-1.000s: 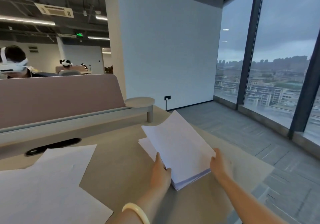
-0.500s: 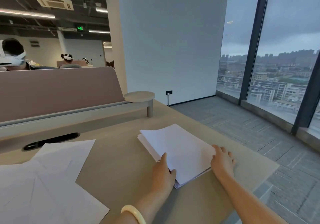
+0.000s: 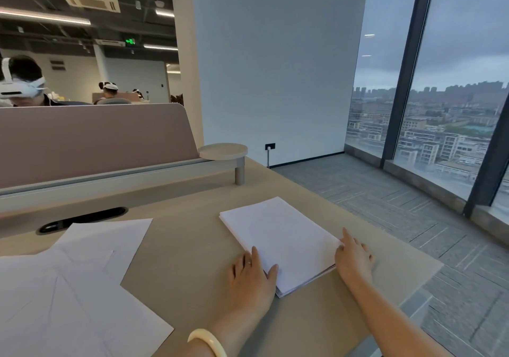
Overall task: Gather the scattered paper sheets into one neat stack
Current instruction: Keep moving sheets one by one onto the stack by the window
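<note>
The paper stack (image 3: pixel 278 241) lies flat on the table (image 3: pixel 187 246), near its right end. We press our left hand (image 3: pixel 252 279) against its near left side and our right hand (image 3: pixel 354 260) against its right side, so the edges line up. The fingers of both hands are straight and hold nothing. The left thumb rests on the top sheet. More loose sheets (image 3: pixel 82 287) lie well apart on the left, not yet gathered. A second ago the top sheets were tipped up in our hands. Now they lie down flat.
</note>
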